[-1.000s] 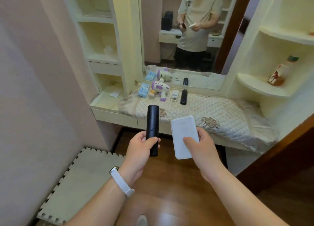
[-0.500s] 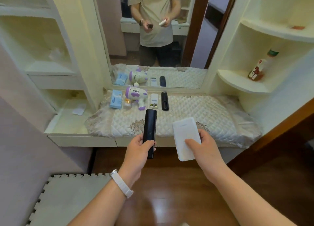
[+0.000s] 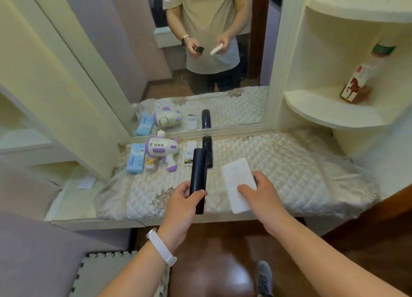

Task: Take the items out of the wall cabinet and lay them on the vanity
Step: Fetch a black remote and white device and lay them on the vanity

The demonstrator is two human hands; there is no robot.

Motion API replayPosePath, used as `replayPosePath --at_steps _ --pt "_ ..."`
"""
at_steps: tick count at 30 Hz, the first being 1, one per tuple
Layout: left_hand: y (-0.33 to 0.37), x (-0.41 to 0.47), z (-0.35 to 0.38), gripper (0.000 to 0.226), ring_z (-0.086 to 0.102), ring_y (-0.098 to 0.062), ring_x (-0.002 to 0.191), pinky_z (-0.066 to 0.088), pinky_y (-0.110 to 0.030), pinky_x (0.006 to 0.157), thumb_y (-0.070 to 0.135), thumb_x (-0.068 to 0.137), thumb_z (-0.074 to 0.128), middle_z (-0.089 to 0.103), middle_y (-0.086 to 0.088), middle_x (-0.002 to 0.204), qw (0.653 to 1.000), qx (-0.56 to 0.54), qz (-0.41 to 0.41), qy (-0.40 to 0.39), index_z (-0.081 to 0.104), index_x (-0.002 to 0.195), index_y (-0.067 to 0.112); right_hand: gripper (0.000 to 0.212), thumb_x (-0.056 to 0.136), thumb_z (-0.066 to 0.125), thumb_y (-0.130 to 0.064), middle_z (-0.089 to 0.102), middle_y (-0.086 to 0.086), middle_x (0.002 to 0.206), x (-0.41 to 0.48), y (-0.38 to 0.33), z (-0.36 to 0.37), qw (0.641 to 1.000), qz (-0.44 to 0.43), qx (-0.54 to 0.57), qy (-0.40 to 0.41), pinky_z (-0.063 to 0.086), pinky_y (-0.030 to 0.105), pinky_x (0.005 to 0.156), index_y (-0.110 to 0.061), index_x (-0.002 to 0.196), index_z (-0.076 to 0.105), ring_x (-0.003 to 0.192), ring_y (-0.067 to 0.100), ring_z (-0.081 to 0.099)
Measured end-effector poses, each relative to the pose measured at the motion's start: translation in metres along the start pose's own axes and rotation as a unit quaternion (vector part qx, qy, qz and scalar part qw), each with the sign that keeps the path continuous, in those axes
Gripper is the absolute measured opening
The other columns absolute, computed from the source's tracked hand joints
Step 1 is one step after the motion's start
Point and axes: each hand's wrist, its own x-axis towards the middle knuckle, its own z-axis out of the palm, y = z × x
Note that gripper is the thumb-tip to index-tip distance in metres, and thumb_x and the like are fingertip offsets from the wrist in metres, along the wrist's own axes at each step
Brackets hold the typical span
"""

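Observation:
My left hand (image 3: 181, 204) grips a long black stick-shaped device (image 3: 198, 178) by its lower half and holds it upright above the vanity's front edge. My right hand (image 3: 260, 193) holds a flat white power bank (image 3: 237, 180) beside it. Both hover over the quilted cover (image 3: 289, 162) of the vanity. Further back on the cover lie a blue box (image 3: 135, 158), a white and purple toy gun (image 3: 163, 150), a small white remote (image 3: 191, 148) and a black remote (image 3: 207, 144).
A mirror (image 3: 200, 62) stands behind the vanity and reflects a person. Open shelves on the right hold a bottle (image 3: 359, 82). More shelves flank the left, with a slip of paper (image 3: 87, 183) on the low ledge. A foam mat (image 3: 107, 274) lies on the wooden floor.
I have stepped closer to the vanity. Both hands, still holding the black device and the power bank, have moved forward from in front of the vanity to above its cover.

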Motion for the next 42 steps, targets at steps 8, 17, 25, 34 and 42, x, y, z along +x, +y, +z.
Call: replayPosePath --at_steps 8,17,25,34,42 --pt "0.021 0.065 0.069 0.017 0.064 -0.015 0.071 0.051 -0.02 0.058 0.008 0.088 0.062 0.068 -0.011 0.084 0.999 0.023 -0.017 0.03 0.062 0.105 0.007 0.013 0.091 0.057 -0.011 0.06 -0.004 0.095 0.091 0.003 -0.051 0.999 0.026 0.006 -0.029 0.044 0.022 0.056 -0.018 0.102 0.053 0.08 0.008 0.058" --pt "0.01 0.13 0.084 0.015 0.062 -0.019 0.074 0.05 -0.028 0.064 0.006 0.089 0.061 0.066 -0.013 0.089 0.996 0.019 -0.07 0.056 0.06 0.103 0.008 0.017 0.091 0.056 -0.014 0.062 -0.001 0.102 0.158 0.02 -0.045 0.996 0.088 -0.008 -0.028 0.052 0.03 0.063 -0.02 0.107 0.054 0.087 0.017 0.062" --pt "-0.012 0.214 0.091 0.016 0.062 -0.02 0.075 0.05 -0.026 0.062 0.008 0.09 0.061 0.068 -0.019 0.094 0.992 0.022 -0.123 0.013 0.06 0.106 0.008 0.016 0.092 0.055 -0.014 0.06 0.0 0.101 0.22 0.023 -0.024 0.991 0.118 -0.061 -0.023 0.046 0.023 0.057 -0.016 0.108 0.051 0.084 0.011 0.059" --pt "-0.035 0.29 0.111 0.023 0.067 -0.018 0.083 0.054 -0.029 0.062 0.014 0.092 0.058 0.067 -0.006 0.099 0.978 0.028 -0.197 -0.061 0.054 0.114 0.017 0.022 0.091 0.053 -0.013 0.062 0.002 0.101 0.282 0.042 0.005 0.978 0.193 -0.079 0.004 0.051 0.025 0.062 -0.016 0.112 0.054 0.087 0.016 0.062" --pt "-0.053 0.316 0.11 0.024 0.064 -0.017 0.08 0.053 -0.025 0.062 0.007 0.091 0.048 0.065 -0.006 0.094 0.969 0.093 -0.215 -0.076 0.055 0.111 0.016 0.019 0.088 0.059 -0.012 0.065 0.003 0.103 0.327 0.056 0.026 0.971 0.214 -0.103 0.024 0.055 0.032 0.076 -0.015 0.108 0.057 0.09 0.017 0.064"
